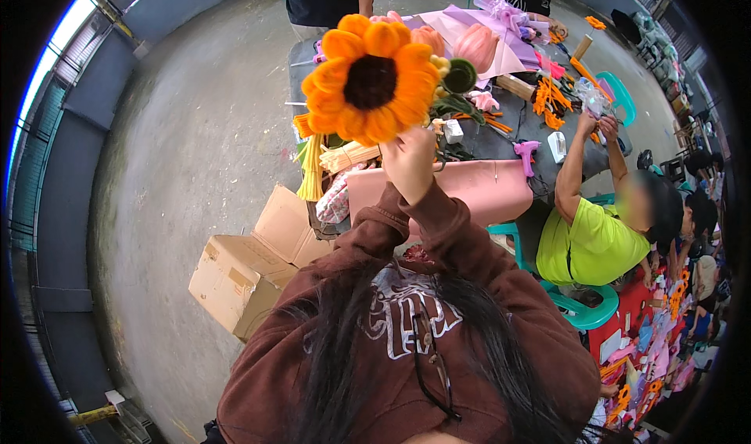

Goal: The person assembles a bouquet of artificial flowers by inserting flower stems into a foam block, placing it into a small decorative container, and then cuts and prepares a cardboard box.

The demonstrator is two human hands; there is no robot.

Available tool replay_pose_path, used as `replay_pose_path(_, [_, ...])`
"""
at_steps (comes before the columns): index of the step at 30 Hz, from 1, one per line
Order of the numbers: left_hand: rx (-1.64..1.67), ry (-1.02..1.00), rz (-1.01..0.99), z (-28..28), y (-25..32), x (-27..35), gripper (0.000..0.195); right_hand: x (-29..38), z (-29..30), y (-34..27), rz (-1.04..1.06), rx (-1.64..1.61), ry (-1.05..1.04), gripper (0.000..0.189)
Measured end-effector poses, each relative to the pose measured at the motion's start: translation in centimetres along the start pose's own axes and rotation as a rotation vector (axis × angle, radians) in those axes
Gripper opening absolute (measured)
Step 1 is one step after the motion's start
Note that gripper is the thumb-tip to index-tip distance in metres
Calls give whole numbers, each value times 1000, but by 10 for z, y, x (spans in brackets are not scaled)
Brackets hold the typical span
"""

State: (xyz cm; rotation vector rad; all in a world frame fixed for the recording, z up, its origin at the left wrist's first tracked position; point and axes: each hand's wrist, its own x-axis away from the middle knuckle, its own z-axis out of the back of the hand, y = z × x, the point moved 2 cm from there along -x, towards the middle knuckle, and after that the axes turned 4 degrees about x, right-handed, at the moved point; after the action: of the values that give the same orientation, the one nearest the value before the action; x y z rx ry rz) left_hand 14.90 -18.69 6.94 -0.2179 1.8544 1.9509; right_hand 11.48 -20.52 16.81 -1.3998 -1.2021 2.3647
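Observation:
My right hand [412, 161] is closed just beneath a large orange fuzzy sunflower [368, 83] with a dark brown centre. The flower is raised in front of my chest, its face towards me. My left hand is out of view; its brown sleeve [378, 221] ends behind my right wrist. Pink tulip-like flowers [476, 48] and a dark green fuzzy cup shape [460, 75] show beside the sunflower. Under my forearms, a pink sheet [490, 189] hangs over the table edge.
The dark table [504, 136] carries cream chenille stems [347, 157], yellow stems [311, 177], a pink glue gun [527, 155] and purple wrapping sheets [457, 24]. An open cardboard box [246, 274] stands on the floor at left. A person in a lime shirt [592, 244] works at right.

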Motion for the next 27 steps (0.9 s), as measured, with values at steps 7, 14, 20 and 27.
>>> replay_pose_path(7, [-152,71,-161,-12,-24,-3,74,-17,-10,9,-54,-95,49,7])
replay_pose_path(14, [-258,124,-290,-18,-36,-6,76,-22,7,23,-36,129,159,10])
replay_pose_path(20, [-111,73,-185,1,12,-8,75,-36,44,23,142,173,225,14])
replay_pose_path(27, [-94,122,-229,5,9,-8,79,-38,56,-11,-128,-165,171,11])
